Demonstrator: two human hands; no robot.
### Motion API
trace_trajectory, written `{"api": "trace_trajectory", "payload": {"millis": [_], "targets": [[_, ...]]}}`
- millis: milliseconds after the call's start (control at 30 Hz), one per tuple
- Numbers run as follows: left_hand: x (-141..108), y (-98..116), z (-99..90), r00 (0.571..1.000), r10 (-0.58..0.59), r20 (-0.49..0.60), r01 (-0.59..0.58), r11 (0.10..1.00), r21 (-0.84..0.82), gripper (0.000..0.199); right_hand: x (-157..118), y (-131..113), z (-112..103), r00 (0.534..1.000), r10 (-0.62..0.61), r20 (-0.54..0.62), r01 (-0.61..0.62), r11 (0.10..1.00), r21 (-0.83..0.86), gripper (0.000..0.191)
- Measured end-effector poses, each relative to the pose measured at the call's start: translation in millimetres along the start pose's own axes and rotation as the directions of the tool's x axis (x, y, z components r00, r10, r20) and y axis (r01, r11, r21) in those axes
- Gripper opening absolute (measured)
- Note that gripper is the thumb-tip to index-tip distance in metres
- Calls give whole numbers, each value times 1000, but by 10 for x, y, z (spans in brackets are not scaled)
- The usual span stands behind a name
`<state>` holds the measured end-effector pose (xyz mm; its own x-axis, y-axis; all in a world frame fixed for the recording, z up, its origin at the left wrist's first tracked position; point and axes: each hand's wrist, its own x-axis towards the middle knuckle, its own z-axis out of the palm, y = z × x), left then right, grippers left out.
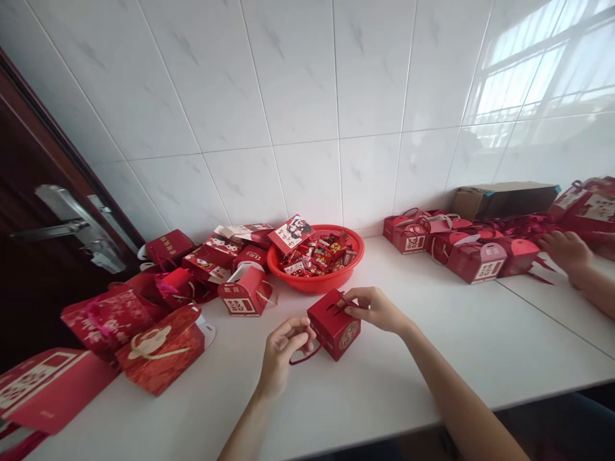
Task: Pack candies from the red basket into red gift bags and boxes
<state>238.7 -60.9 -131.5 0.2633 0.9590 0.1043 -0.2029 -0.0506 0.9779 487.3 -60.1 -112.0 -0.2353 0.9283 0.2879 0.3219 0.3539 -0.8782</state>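
Observation:
A small red gift box [334, 330] with a gold round design on its side stands on the table between my hands. Slits cut its top face, and a dark red cord [303, 361] loops out beside its left side. My left hand [283, 349] is closed with curled fingers at the box's left edge; the cord runs up to it, its grip partly hidden. Over the top, my right hand [375, 308] pinches a dark red cord near the slits, its fingertips touching the box.
A red plastic basket [314, 282] of wrapped sweets [327, 255] stands behind the box. Several red gift boxes [245, 291] crowd the left; more boxes [475, 261] and a cardboard carton [509, 200] are at right. Another person's hand [567, 253] reaches in there. A tiled wall [307, 96] backs the table.

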Motion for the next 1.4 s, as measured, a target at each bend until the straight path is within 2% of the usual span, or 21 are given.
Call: {"api": "trace_trajectory", "payload": {"millis": [133,267,400,467,567,667,733,833,933,1033,1100,1167,1233,1400], "targets": [[44,146,-14,998,-10,66,11,1000,-7,22,-9,-37,10,1000,-12,-16,10,997,-78,17],[198,329,37,975,-34,220,38,999,-13,40,-3,-69,23,999,-20,-41,15,993,-118,19],[380,489,164,896,1,444,13,1000,-27,57,9,-160,-7,985,-52,-164,24,986,-167,18],[446,570,248,860,-2,511,23,999,-35,59,20,-259,-39,971,-55,-234,23,990,-137,22],[498,695,397,845,-49,533,52,999,10,62,41,-447,-73,959,-29,-282,28,1000,-8,32],[515,792,561,816,-80,573,56,997,59,69,52,-597,-60,964,-10,-267,29,997,70,30],[522,831,672,794,-80,602,52,997,65,70,43,-640,-31,947,-19,-320,20,1000,1,27],[532,856,822,775,-63,629,46,998,43,71,0,-631,-8,898,-27,-439,-28,993,-118,21],[534,854,919,764,-62,642,57,998,29,69,-68,-566,-68,861,-42,-508,-20,993,-115,13],[518,827,936,763,-110,637,69,994,90,69,-145,-461,-248,820,-50,-570,-12,994,-105,11],[496,800,904,752,-138,645,61,988,141,65,-194,-370,-433,769,-29,-639,-46,994,-100,14],[471,771,839,741,-142,656,38,985,170,51,-227,-268,-661,712,-11,-702,-87,991,-104,19],[444,742,739,743,-142,654,14,980,197,37,-231,-158,-916,650,7,-760,-143,983,-113,21],[365,670,360,801,-182,571,24,961,274,28,-57,133,-1571,571,-28,-820,-314,916,-250,11]]}}
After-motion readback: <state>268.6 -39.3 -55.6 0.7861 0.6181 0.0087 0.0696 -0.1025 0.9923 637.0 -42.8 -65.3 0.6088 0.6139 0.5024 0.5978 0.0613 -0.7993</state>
